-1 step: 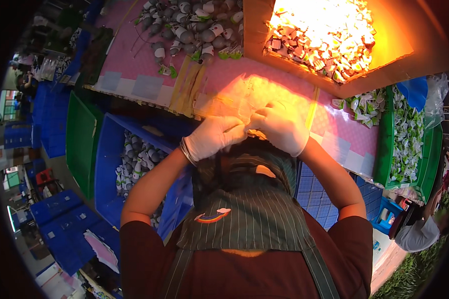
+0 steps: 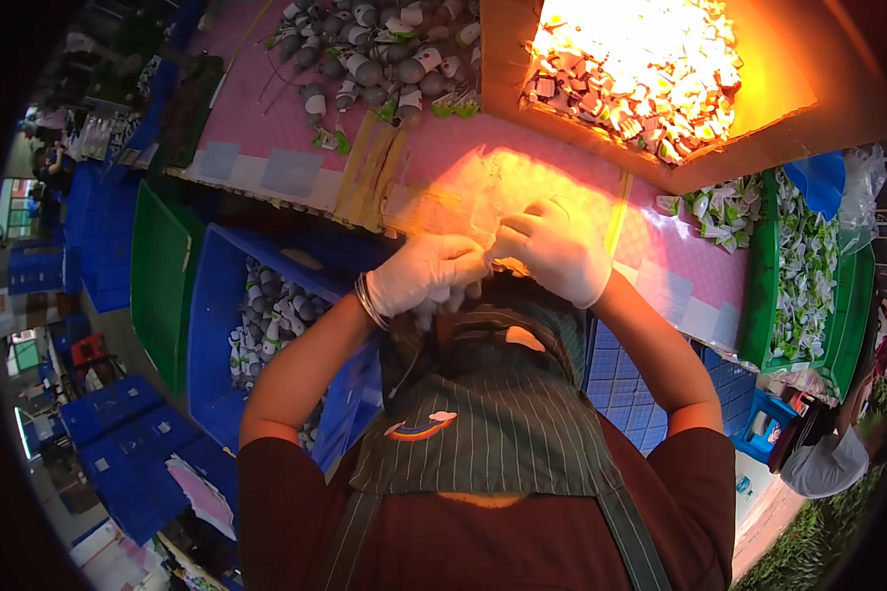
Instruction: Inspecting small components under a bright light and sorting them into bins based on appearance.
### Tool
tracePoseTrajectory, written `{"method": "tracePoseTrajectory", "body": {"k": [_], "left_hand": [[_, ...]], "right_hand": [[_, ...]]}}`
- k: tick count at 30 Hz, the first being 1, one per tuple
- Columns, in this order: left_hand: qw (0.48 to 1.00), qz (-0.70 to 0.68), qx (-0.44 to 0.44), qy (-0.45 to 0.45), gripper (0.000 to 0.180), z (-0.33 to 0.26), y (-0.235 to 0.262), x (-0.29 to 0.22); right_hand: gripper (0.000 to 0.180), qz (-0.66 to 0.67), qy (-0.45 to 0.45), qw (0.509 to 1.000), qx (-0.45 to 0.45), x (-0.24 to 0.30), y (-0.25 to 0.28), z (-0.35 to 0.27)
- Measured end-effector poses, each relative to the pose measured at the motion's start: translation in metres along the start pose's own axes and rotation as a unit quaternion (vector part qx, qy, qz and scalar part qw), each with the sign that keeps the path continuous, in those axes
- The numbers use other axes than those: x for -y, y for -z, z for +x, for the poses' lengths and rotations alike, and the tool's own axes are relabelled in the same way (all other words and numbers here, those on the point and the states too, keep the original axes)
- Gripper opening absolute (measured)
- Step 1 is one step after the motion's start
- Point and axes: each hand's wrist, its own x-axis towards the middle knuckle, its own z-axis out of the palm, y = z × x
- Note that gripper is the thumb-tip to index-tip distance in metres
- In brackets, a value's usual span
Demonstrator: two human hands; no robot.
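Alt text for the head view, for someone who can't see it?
A person's gloved left hand and right hand are close together near a pink tabletop; what they hold is unclear. A filled cardboard box beyond glows brightly; a blue bin of gray-and-white items sits left, a green crate of packets right.

On the gloves (image 2: pixel 412 272), thin material, matt and wrinkled, fabric or rubber impossible to tell. On the bracelet (image 2: pixel 367 297), a metallic shine. In the apron (image 2: pixel 503 443), soft striped cloth, matt and creased, with a patch (image 2: pixel 422 427) looking stitched. In the shirt (image 2: pixel 286 512), plain matt cloth. For the box (image 2: pixel 508 59), matt cardboard with rough edges. Over the surface (image 2: pixel 443 148), patterned pink sheeting, crossed by yellowish tape (image 2: pixel 361 182). In the blue bin (image 2: pixel 205 335) and green tray (image 2: pixel 163 281), smooth hard plastic. In the bag (image 2: pixel 860 217), clear plastic film, crinkled and glossy. On the grey-and-white pieces (image 2: pixel 369 73), a smooth, plastic-like finish.
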Motion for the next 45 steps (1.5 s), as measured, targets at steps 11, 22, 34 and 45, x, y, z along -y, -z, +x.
{"method": "tracePoseTrajectory", "body": {"k": [11,22,34,45], "left_hand": [[0.970,-0.225,0.052,-0.078,0.044,0.016,-0.013,0.014],[0.949,0.024,-0.208,-0.236,0.025,0.058,-0.015,0.017],[0.661,0.295,-0.577,-0.378,0.023,0.054,0.078,-0.010],[0.514,0.729,-0.421,-0.164,0.021,0.028,0.251,-0.025]], "right_hand": [[0.027,0.069,-0.059,0.985,-0.147,-0.013,-0.012,0.010],[0.040,0.562,-0.354,0.741,-0.101,-0.011,-0.016,0.023],[0.031,0.577,-0.399,0.676,-0.229,-0.006,-0.027,-0.001],[0.025,0.493,-0.373,0.754,-0.220,-0.003,-0.055,-0.023]]}}
